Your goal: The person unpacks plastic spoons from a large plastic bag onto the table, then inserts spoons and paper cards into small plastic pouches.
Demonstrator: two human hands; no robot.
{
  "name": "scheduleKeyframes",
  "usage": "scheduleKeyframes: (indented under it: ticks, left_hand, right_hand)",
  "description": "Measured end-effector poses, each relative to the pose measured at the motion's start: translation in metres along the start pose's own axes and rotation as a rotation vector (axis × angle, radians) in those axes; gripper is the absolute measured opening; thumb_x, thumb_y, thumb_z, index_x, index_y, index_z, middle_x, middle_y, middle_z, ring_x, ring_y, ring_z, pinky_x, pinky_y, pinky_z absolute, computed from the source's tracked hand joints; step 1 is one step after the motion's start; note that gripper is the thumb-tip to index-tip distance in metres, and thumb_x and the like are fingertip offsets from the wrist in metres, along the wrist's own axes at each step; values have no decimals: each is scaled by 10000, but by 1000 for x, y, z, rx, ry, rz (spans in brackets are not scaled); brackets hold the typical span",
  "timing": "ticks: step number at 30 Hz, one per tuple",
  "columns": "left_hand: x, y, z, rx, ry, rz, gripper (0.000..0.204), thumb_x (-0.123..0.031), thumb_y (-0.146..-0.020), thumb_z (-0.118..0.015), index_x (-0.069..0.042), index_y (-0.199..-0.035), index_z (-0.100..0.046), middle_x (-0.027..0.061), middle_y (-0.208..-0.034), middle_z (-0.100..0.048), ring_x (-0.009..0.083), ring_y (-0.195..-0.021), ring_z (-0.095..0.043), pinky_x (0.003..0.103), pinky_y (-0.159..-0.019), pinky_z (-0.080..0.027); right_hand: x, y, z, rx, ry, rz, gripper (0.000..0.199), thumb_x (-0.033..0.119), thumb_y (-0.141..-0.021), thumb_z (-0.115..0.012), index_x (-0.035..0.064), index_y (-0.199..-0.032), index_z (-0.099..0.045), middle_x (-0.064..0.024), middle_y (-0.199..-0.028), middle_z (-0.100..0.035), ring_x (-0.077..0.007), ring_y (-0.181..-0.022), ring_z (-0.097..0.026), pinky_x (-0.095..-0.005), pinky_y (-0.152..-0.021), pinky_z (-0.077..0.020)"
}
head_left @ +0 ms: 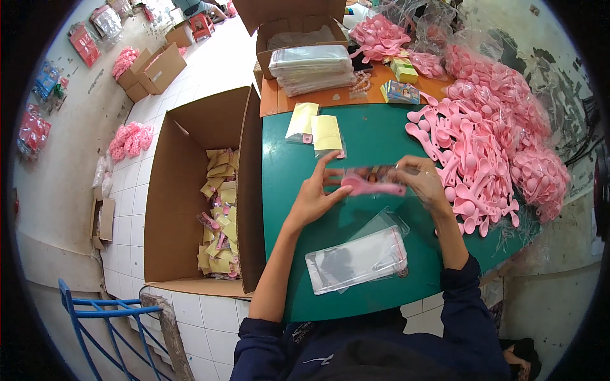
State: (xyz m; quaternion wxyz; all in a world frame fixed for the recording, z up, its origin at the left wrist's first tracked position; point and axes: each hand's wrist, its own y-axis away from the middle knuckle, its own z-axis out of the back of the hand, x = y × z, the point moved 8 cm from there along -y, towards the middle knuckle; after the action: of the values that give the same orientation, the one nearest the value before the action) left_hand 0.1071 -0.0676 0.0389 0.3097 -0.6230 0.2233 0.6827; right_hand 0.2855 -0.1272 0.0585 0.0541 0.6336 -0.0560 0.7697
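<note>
Both hands, the left hand (314,197) and right hand (422,184), pinch a pink spoon (368,186) in a clear sleeve between their fingers above the green surface (375,136), a light, stiff thing in slippery film, likely best held at its ends.
</note>
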Motion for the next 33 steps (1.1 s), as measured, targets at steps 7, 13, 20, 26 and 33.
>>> scheduleKeyframes:
  ticks: [7,13,20,26,33]
  left_hand:
    - [19,11,-32,230,511,328,554,-191,-912,-363,-141,-1339,-14,172,-907,-565,202,-805,-594,255,-649,-495]
    - [30,15,-29,305,256,368,497,-161,-909,-351,-138,-1335,-96,141,-895,-577,193,-822,-594,271,-649,-508]
    - [24,8,-6,94,85,348,381,-133,-903,-350,-110,-1274,-267,111,-885,-581,162,-811,-596,263,-629,-511]
    - [21,6,-6,71,0,335,362,-118,-901,-344,-96,-1257,-289,109,-868,-581,161,-788,-604,259,-612,-513]
    - [22,6,-9,68,57,334,345,-157,-902,-375,-70,-1232,-322,114,-817,-594,168,-750,-614,266,-600,-513]
  right_hand:
    - [46,17,-55,115,637,501,364,135,-703,-618,51,-1046,-527,-126,-1040,-531,-250,-934,-530,-317,-768,-431]
    - [29,25,-71,158,695,405,230,126,-675,-618,56,-872,-522,-102,-881,-465,-268,-921,-454,-359,-772,-373]
    - [8,20,-80,191,830,407,212,147,-686,-614,71,-848,-501,-94,-860,-452,-257,-890,-447,-358,-721,-349]
    - [-7,8,-81,292,742,269,166,150,-705,-581,62,-808,-485,-102,-833,-460,-265,-855,-447,-358,-723,-348]
    - [10,11,-85,304,597,288,137,129,-707,-561,55,-785,-477,-99,-811,-453,-264,-826,-444,-364,-727,-352]
